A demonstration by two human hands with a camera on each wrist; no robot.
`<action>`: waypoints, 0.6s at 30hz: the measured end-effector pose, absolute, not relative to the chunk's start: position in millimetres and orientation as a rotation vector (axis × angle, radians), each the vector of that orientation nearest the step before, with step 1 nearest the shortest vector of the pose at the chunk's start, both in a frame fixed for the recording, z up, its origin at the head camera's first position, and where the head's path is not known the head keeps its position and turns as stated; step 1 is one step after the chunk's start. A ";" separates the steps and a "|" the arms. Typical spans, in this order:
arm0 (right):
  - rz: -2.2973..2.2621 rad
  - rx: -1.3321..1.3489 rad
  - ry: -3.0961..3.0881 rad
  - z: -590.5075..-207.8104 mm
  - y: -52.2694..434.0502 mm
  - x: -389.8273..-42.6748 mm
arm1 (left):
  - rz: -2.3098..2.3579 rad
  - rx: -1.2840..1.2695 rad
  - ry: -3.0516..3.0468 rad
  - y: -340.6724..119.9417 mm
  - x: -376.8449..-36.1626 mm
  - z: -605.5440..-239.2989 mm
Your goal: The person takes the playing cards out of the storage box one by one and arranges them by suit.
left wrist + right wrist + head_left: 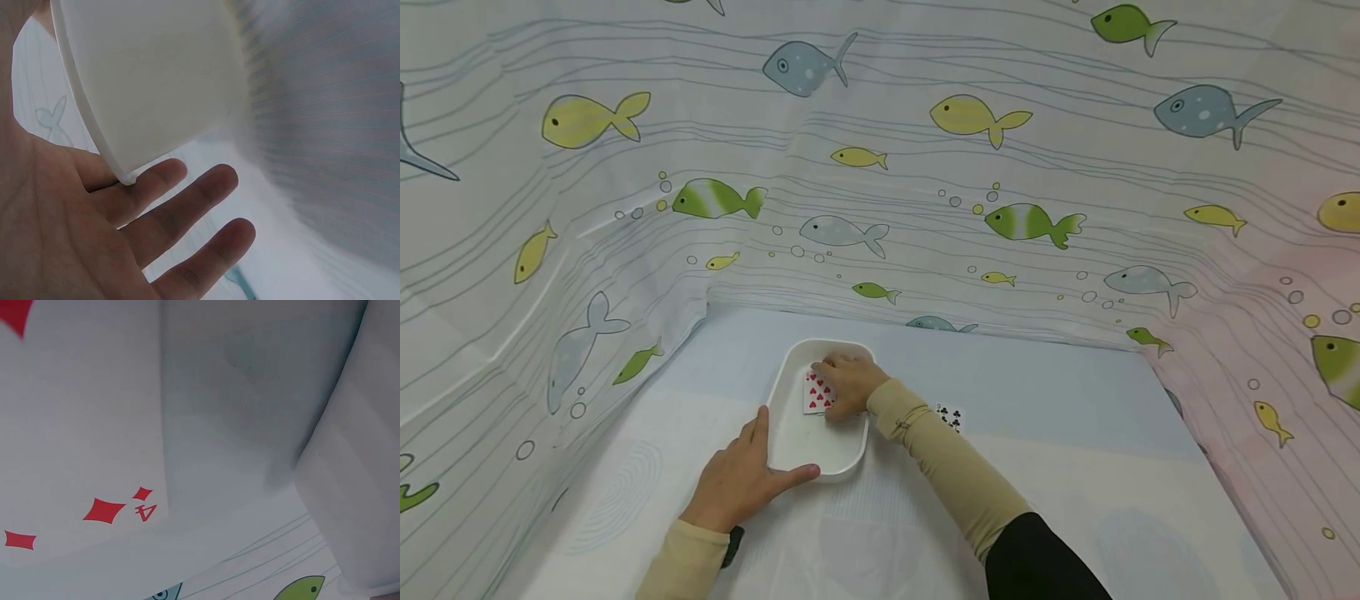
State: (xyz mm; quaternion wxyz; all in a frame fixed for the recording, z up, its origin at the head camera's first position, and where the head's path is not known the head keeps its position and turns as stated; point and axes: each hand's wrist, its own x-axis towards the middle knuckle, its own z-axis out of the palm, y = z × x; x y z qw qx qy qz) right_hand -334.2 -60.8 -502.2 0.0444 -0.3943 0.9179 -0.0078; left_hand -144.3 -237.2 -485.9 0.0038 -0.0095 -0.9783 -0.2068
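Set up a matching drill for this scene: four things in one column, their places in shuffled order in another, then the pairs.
1. left hand
2. right hand
3. red-pip cards
4. club card

A. lying on the table, outside the tray
B. on the cards, inside the tray
C. against the near rim of the white tray
D. in the tray, under fingers

Pairs: 1-C, 2-B, 3-D, 4-A

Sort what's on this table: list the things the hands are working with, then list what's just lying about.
In hand:
- white tray, steadied at its near rim by the left hand
- red heart playing card, held inside the tray by the right hand

Lying about:
- clubs card on the table beside the right forearm
- fish-print cloth draped around the table
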 end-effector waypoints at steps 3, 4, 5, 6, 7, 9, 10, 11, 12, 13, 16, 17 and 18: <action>-0.029 -1.214 2.823 -503.8 -61.0 -334.9 | -0.653 -0.029 -3.062 -237.2 -144.4 -485.7; -0.033 -1.217 2.829 -504.4 -61.1 -335.3 | -0.654 -0.030 -3.060 -237.2 -144.3 -485.6; -0.037 -1.221 2.832 -505.2 -61.2 -335.8 | -0.656 -0.031 -3.057 -237.3 -144.2 -485.5; -0.041 -1.224 2.834 -505.9 -61.3 -336.3 | -0.657 -0.033 -3.053 -237.2 -144.1 -485.4; -0.053 -1.218 2.833 -506.4 -61.3 -336.6 | -0.655 -0.035 -3.052 -237.2 -144.0 -485.3; -0.071 -1.210 2.829 -506.9 -61.3 -337.1 | -0.652 -0.037 -3.049 -237.1 -143.8 -485.0; -0.079 -1.209 2.825 -507.0 -61.1 -337.5 | -0.650 -0.039 -3.049 -237.1 -143.7 -485.0; -0.087 -1.210 2.823 -506.9 -60.9 -337.6 | -0.648 -0.039 -3.047 -237.0 -143.8 -484.8; -0.095 -1.210 2.820 -506.5 -60.5 -337.6 | -0.644 -0.041 -3.045 -237.0 -143.8 -484.7; -0.106 -1.214 2.818 -506.0 -60.2 -337.7 | -0.641 -0.041 -3.044 -236.9 -143.9 -484.6; -0.141 -1.235 2.808 -503.7 -58.6 -337.3 | -0.635 -0.043 -3.041 -236.8 -144.2 -484.4; -0.155 -1.243 2.803 -503.0 -58.0 -337.1 | -0.635 -0.044 -3.041 -236.9 -144.2 -484.3; -0.164 -1.250 2.799 -502.6 -57.6 -337.0 | -0.634 -0.044 -3.042 -237.0 -144.2 -484.4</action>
